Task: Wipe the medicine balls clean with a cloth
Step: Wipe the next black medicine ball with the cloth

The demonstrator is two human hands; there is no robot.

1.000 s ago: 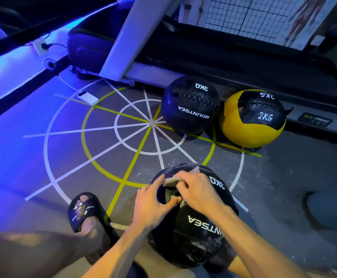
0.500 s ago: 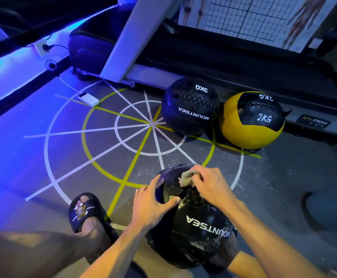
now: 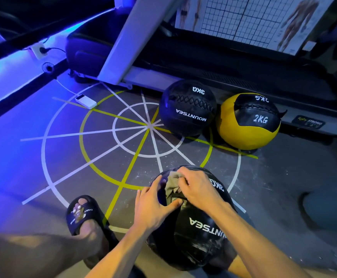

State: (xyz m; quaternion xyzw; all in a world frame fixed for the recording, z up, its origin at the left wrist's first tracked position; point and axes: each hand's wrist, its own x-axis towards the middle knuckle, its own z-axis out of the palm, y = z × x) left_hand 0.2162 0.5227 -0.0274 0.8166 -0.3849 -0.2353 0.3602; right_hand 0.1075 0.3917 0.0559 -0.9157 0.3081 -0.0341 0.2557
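Pressing a crumpled cloth (image 3: 172, 184) onto the near black 3KG medicine ball (image 3: 195, 233) on the floor (image 3: 284, 187), the right hand (image 3: 199, 189) keeps its grip curled round it; the left hand (image 3: 153, 207) rests spread on the ball, bracing it.

We note a grey floor (image 3: 274, 177) marked with white and yellow circles crossed by radiating lines. Resting on it: a near black 3KG ball (image 3: 193, 237) at the bottom of the outer ring; a second black 3KG ball (image 3: 187, 109) just right of the pattern's centre; a yellow and black 2KG ball (image 3: 247, 123) just beside it, whether touching we cannot tell. A white flat device (image 3: 86, 101) lies on the outer white ring. A foot in a black slide sandal (image 3: 83, 215) stands left of the near ball. A treadmill base (image 3: 314, 125) sits behind the far balls.
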